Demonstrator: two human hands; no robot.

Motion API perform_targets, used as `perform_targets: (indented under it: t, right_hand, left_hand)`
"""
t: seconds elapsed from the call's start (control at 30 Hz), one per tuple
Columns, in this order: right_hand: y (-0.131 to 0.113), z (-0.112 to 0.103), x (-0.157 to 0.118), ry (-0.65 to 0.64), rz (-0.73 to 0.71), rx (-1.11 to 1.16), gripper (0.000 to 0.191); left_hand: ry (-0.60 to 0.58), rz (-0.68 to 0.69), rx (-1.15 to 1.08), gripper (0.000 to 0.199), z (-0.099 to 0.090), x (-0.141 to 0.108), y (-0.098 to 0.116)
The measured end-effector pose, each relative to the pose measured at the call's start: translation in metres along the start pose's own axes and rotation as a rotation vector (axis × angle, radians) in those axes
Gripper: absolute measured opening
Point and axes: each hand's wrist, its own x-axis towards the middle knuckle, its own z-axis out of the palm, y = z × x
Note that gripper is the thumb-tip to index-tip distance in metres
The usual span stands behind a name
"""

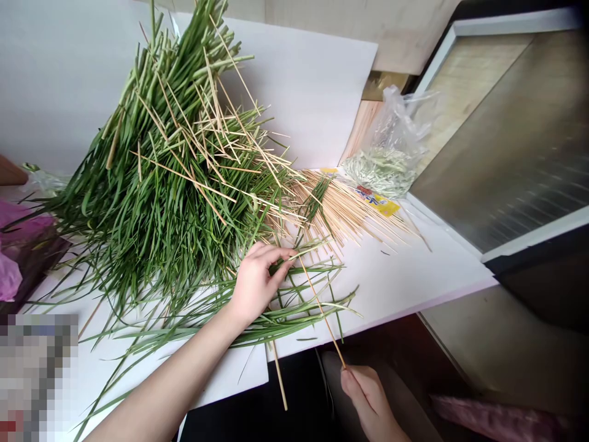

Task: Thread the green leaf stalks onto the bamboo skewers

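Two bare hands, both occupied. Left hand (260, 279): fingers narrowed to a pinch on a slender pale green stem (313, 246), above the worktop (405, 276), a white surface. Right hand (368, 393): closed round the lower end of a thin tan wooden skewer (322, 310), out past the front edge, over dark space. The skewer slants up and leftward across that edge, its upper end at the stem by the left fingertips.

One layer of long loose green leaves (276, 319), lying beneath and beside the left hand, close to the front edge. One large heap of long green leaves with pale stalks (133, 196), filling the left and rear; numerous pale thin sticks (188, 132) scattered over it. One broad fan of tan wooden skewers (345, 212), right of the heap. One thicker pale stick (280, 380), jutting over the front edge between the hands.

One clear plastic bag with pale green shredded contents (381, 172), at the right rear; one yellow printed wrapper (384, 204) just before it. One white upright panel (304, 86), bounding the back; one white-framed glass pane (497, 135), bounding the right.

Open room: a bare white stretch right of the hands, between fan and front edge, narrowing toward the right corner; leftward room is taken by leaves.
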Motion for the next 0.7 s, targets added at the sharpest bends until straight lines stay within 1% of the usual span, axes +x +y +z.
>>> perform_targets:
  t: [0.3,0.7]
  right_hand:
    - [0.0012,-0.0001,0.0001,-0.002,-0.004,-0.008,0.046]
    - [-0.0004,0.0003,-0.0006,0.007,-0.034,-0.012,0.045]
  left_hand:
    - [-0.001,0.008,0.005,0.012,-0.0001,0.0011,-0.0015]
    - [-0.054,-0.022,-0.014,0.010,0.0003,0.0007,-0.0003]
